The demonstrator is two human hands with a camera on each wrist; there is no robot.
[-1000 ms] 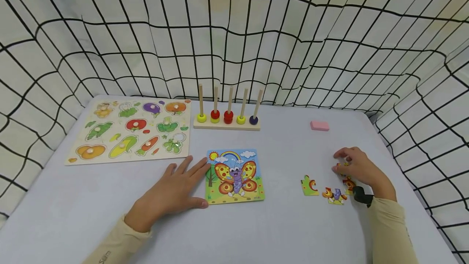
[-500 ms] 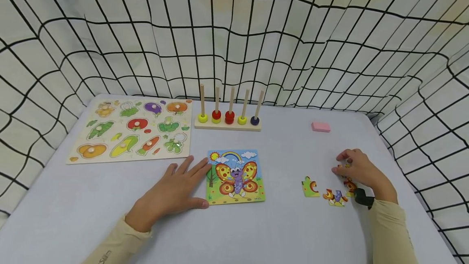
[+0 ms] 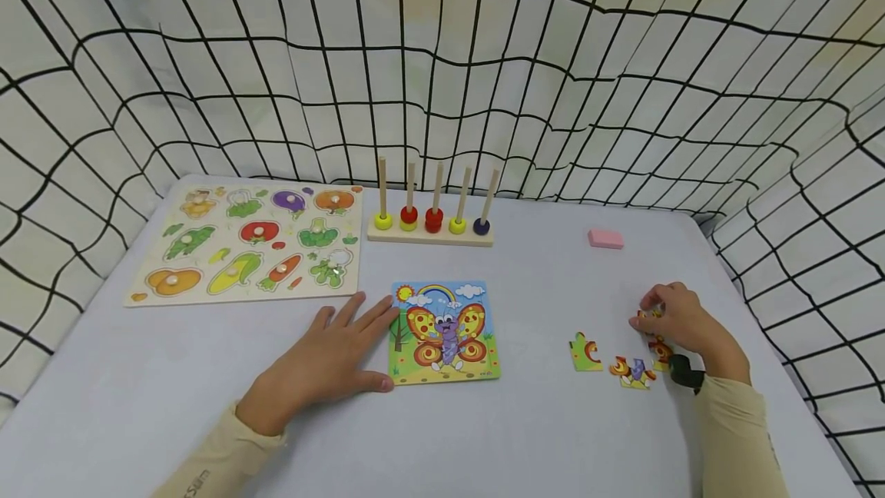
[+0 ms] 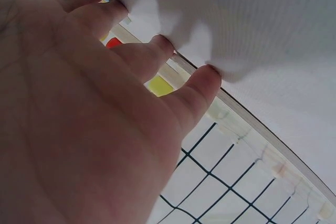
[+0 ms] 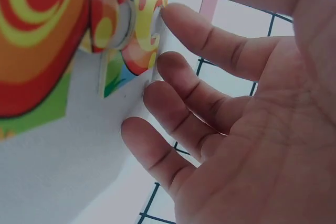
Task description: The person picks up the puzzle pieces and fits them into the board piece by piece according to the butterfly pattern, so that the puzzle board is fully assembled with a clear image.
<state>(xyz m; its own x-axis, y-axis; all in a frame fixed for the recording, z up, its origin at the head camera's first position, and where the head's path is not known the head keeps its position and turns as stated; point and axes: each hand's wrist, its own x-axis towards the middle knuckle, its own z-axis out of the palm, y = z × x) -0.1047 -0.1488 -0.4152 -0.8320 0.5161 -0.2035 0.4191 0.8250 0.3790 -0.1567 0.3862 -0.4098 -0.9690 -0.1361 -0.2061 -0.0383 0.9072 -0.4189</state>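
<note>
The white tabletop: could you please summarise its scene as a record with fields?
left hand: spread at left edge of square butterfly picture board
right hand: at red-and-yellow jigsaw piece; grip unclear
nearby: three more jigsaw pieces
back left: pale wooden vegetable puzzle board
back middle: wooden five-peg stacker, coloured rings
back right: pink rectangular block

Head view high, forward-down; wrist views close, apparently sharing netting (image 4: 209,173).
</note>
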